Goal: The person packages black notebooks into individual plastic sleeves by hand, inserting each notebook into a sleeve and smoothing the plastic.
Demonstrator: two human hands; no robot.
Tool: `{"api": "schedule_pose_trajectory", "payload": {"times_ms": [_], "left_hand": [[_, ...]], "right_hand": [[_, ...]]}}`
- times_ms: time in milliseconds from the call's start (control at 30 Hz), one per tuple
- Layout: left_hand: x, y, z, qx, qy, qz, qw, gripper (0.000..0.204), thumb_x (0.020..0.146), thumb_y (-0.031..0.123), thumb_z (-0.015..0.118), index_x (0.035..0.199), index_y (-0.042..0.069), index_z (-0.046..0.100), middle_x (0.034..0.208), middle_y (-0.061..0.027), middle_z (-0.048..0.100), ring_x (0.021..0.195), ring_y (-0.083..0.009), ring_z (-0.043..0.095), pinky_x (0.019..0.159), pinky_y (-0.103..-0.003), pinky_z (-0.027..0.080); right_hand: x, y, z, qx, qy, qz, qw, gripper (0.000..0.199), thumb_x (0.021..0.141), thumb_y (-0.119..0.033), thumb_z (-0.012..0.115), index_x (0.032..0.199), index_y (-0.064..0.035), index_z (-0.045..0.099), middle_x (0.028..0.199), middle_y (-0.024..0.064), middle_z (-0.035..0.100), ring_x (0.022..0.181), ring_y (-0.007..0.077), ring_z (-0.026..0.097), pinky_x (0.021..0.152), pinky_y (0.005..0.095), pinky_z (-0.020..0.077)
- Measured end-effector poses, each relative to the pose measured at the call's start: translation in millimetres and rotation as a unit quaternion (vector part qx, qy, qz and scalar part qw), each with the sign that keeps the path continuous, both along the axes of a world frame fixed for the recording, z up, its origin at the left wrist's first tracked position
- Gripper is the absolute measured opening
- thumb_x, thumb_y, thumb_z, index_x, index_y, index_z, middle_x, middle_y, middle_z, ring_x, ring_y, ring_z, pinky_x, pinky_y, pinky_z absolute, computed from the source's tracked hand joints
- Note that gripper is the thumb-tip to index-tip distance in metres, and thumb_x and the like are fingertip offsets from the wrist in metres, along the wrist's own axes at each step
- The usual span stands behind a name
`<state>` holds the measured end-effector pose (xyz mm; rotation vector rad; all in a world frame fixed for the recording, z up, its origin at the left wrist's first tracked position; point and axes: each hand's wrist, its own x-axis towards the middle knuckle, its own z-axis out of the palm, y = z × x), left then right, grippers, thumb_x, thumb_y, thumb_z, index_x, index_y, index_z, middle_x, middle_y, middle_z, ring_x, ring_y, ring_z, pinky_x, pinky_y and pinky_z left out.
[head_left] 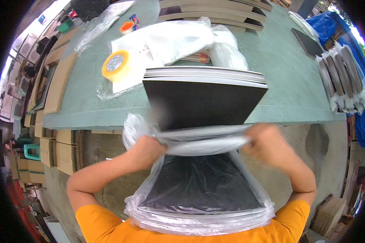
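Observation:
Across my body lies a thick stack of black boards (207,99) with white edges, its far half bare and resting against the table edge. A clear plastic bag (198,222) covers the near half, and its mouth is bunched in a band around the stack's middle. My left hand (148,152) is closed on the bag's gathered rim at the left side. On the right side my right hand (265,141) grips the same rim, slightly blurred. The stack's underside is hidden.
On the green table (288,89) are a roll of yellow tape (115,65), white plastic sheeting (166,40), an orange tape roll (127,27) and stacked boards (215,14). Wrapped bundles (342,77) stand at the right. Flat cartons (61,83) lean at the left, near a green stool (31,151).

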<state>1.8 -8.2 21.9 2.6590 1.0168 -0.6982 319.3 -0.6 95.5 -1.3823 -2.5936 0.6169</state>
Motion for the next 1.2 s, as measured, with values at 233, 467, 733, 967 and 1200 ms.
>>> {"api": "schedule_pose_trajectory", "payload": {"times_ms": [233,467,733,967,1200], "left_hand": [[-43.3,50.2,64.5,0.287,-0.436,0.481,0.705,0.029,0.069,0.003,0.061,0.098,0.007,0.057,0.080,-0.0079,0.059,0.071,-0.0179,0.057,0.060,-0.029,0.046],[-6.0,50.3,69.8,0.384,-0.340,0.190,0.837,0.054,0.059,-0.010,0.054,0.106,0.015,0.057,0.106,-0.0069,0.049,0.082,-0.0197,0.053,0.062,-0.030,0.046],[-14.3,52.2,82.8,0.173,-0.544,0.190,0.799,0.043,0.052,-0.013,0.054,0.091,0.004,0.062,0.085,-0.0055,0.060,0.079,-0.0160,0.057,0.066,-0.025,0.046],[-68.4,33.0,-6.9,-0.509,-0.547,0.272,0.607,0.021,0.063,0.008,0.066,0.080,-0.003,0.059,0.078,-0.0075,0.058,0.075,-0.0155,0.055,0.063,-0.023,0.041],[-26.2,-4.8,-183.1,-0.462,-0.457,0.581,0.489,0.020,0.072,0.014,0.062,0.086,0.002,0.054,0.077,-0.0046,0.053,0.077,-0.0144,0.050,0.071,-0.027,0.040]], "right_hand": [[-14.9,0.4,-8.2,0.213,0.108,-0.061,0.969,0.035,0.060,0.003,0.052,0.094,-0.0044,0.056,0.088,0.0096,0.056,0.083,0.0244,0.055,0.072,0.0341,0.0443],[9.6,6.0,-9.8,0.311,0.062,-0.218,0.923,0.056,0.057,0.015,0.043,0.108,-0.0069,0.056,0.106,0.0125,0.047,0.096,0.0280,0.046,0.085,0.0323,0.0365],[61.5,-10.6,-8.5,-0.025,0.492,-0.130,0.860,0.022,0.059,0.003,0.066,0.080,-0.0002,0.061,0.074,0.0070,0.058,0.066,0.0132,0.055,0.059,0.0231,0.0421],[65.7,-18.2,-67.6,-0.429,0.462,-0.058,0.774,0.028,0.067,-0.009,0.060,0.091,0.0027,0.053,0.085,0.0081,0.056,0.073,0.0107,0.053,0.059,0.0211,0.0425],[63.6,-45.4,-348.7,-0.247,0.215,-0.431,0.841,0.013,0.067,-0.010,0.052,0.077,-0.0019,0.056,0.067,0.0076,0.054,0.064,0.0165,0.051,0.059,0.0325,0.0414]]}}
